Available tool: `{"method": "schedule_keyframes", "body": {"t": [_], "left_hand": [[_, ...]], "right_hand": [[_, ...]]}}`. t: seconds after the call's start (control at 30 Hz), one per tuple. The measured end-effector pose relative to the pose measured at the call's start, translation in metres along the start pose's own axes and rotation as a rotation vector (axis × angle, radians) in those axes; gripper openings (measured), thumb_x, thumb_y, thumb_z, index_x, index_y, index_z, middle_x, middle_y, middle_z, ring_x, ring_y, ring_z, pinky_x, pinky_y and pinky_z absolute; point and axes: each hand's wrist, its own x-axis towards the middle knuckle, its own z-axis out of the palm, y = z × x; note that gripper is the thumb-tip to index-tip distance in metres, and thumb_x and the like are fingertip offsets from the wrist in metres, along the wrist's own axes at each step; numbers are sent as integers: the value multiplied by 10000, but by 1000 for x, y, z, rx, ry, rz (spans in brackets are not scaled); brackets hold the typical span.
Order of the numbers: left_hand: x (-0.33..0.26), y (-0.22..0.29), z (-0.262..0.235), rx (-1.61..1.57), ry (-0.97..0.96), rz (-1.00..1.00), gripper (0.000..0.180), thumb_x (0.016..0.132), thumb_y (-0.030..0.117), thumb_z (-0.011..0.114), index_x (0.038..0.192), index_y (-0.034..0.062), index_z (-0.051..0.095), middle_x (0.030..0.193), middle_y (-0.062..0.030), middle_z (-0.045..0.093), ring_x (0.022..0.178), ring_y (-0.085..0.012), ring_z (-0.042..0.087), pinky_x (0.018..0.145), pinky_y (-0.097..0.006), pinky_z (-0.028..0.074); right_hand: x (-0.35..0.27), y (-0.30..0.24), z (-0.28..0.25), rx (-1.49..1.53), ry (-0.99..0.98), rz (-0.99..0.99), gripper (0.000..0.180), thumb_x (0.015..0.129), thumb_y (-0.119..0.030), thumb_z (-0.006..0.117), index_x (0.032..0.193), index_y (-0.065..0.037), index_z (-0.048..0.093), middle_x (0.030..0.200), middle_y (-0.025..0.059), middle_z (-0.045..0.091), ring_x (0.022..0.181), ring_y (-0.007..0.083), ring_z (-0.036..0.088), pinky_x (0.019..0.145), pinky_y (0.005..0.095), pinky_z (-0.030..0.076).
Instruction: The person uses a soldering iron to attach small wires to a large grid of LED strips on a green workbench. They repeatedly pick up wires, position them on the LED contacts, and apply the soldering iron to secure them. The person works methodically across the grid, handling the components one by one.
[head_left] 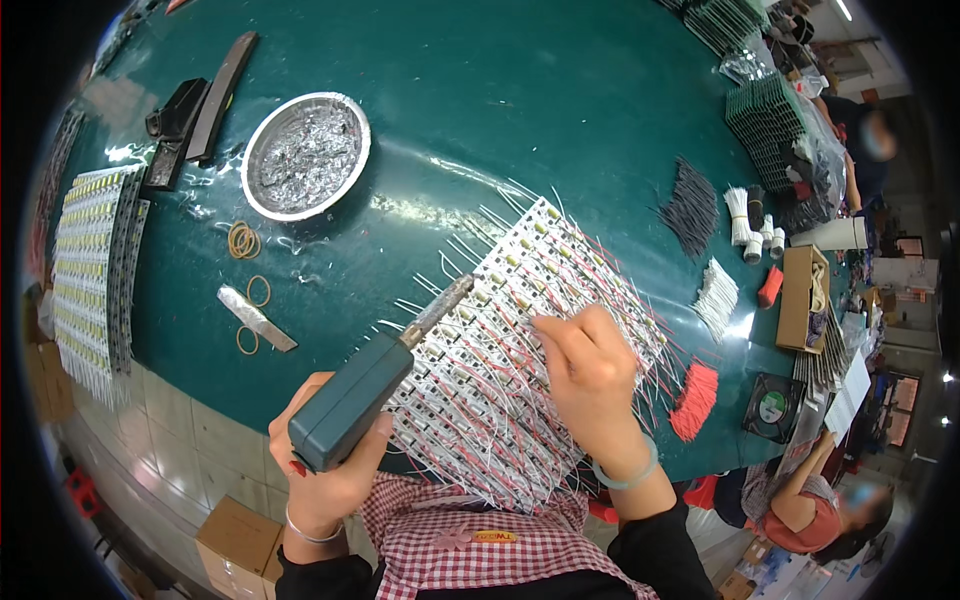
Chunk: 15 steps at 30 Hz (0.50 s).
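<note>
My left hand [338, 488] is closed around the dark green body of a soldering gun [352, 398]. Its metal tip reaches the upper left part of a sheet of small white circuit boards [465, 372]. Rows of yellowish components and many thin red and white wires cover this sheet, and wires stick out past its edges. Over the right half of the sheet, my right hand [595, 372] is closed in a pinch among the wires. What lies between its fingertips is too small to make out.
A round bowl [252, 178] of silvery scraps stands at the upper left, near rubber bands [243, 240] and a silvery bar [255, 317]. More board sheets [92, 270] stand far left. Bundles of black [690, 208], white [716, 298] and red wires [694, 400] lie right. Two people sit beyond.
</note>
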Motion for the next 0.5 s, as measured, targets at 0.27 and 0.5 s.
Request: {"method": "schedule_keyframes", "body": {"t": [0.27,0.5], "left_hand": [[-3,0,-5,-43,10,-59,278,731,1,771,981,-83,685,901,-114,672,753,-149,632,651,-257,489],[-5,0,-7,-48,11,-56,286,724,2,773,984,-80,686,898,-115,670,756,-154,635,659,-266,495]], "right_hand": [[4,-27,-27,84,-29,-21,249,743,91,687,972,-9,690,736,85,488,675,254,541,576,367,439],[5,-9,31,147,-22,-29,250,764,82,681,995,-11,697,771,87,495,695,261,544,588,372,445]]}}
